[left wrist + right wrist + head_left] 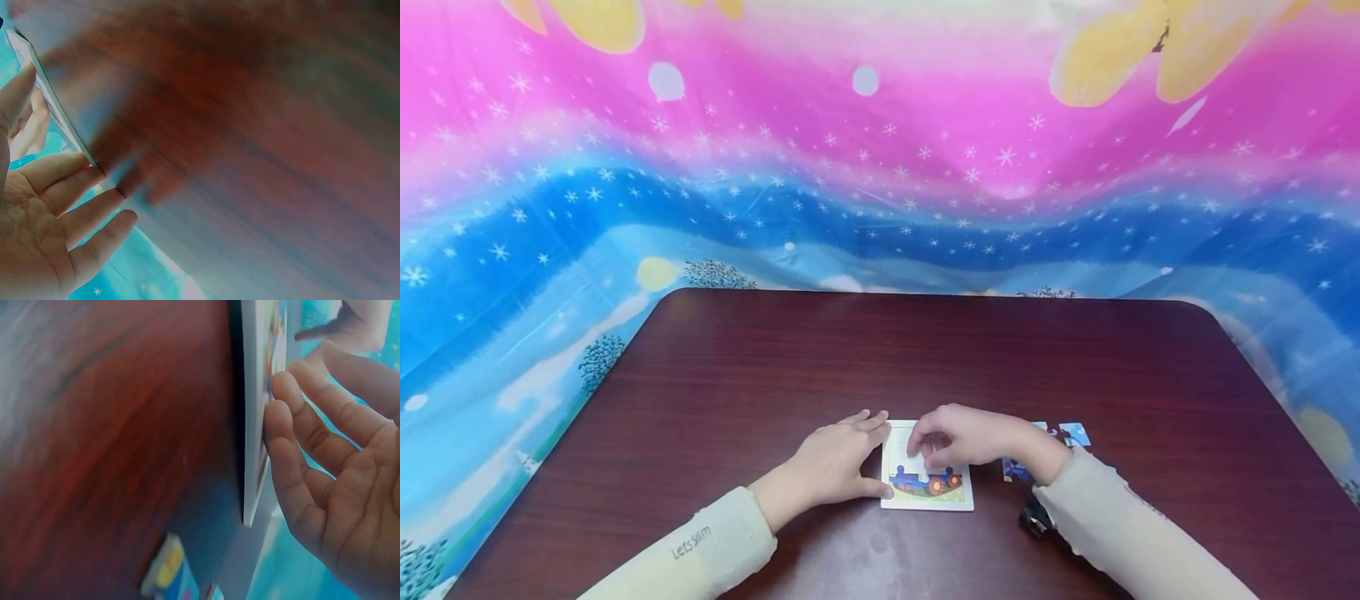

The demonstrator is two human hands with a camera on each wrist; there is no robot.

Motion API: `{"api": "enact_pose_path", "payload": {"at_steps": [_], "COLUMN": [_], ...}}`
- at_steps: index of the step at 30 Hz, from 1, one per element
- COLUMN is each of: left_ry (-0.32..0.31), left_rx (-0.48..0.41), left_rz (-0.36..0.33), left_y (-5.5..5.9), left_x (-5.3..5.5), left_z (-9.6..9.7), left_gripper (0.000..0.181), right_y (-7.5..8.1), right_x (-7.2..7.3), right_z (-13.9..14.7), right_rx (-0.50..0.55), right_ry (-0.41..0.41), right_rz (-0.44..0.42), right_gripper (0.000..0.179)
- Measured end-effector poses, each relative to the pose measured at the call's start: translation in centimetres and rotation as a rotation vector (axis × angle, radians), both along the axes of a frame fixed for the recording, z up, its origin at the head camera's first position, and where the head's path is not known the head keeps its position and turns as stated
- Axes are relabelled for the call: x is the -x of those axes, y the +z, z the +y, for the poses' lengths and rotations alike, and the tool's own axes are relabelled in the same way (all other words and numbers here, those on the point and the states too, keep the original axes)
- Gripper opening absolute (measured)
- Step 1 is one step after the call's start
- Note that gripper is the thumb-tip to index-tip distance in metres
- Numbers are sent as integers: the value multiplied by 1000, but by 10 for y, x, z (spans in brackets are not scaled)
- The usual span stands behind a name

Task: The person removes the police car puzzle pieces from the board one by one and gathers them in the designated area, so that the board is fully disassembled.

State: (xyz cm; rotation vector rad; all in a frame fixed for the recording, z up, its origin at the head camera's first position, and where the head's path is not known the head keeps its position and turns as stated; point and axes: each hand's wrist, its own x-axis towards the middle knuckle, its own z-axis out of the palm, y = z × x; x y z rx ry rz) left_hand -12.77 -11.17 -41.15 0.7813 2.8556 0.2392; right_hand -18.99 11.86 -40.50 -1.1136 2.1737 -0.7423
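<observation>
A jigsaw board (966,503) with a pale frame lies near the front of the dark table. Its lower part shows a blue and red vehicle picture (925,483); the upper part is bare white. My left hand (838,458) rests along the board's left side, thumb at the lower corner, straight fingers by the upper one. Over the board's upper right is my right hand (958,435), its fingers loosely bent down. In the right wrist view, those fingertips (278,419) come right up to the board's surface, with no piece visible between thumb and fingers.
Right of the board lie several loose puzzle pieces (1075,434), partly hidden by the right forearm. A small black object (1034,518) sits by the right sleeve. The wooden table (820,358) ends at a patterned pink and blue cloth (850,167).
</observation>
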Motion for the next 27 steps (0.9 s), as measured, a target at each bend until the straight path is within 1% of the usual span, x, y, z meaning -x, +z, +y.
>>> {"api": "enact_pose_path", "payload": {"at_steps": [5, 13, 22, 27], "left_ry": [3, -2, -7, -4], "left_rx": [-1, -1, -4, -18], "left_rz": [-3, -2, 13, -3], "left_y": [0, 2, 2, 1], "left_x": [0, -1, -1, 0], "left_z": [0, 1, 0, -1], "left_gripper": [85, 86, 85, 85], "right_y": [-1, 0, -2, -2], "right_x": [-4, -8, -13, -15], "right_z": [-10, -17, -21, -22], "right_rx": [-8, -15, -39, -56], "right_ry": [26, 39, 18, 11], "right_rz": [3, 34, 56, 77], "right_gripper": [17, 19, 23, 25]}}
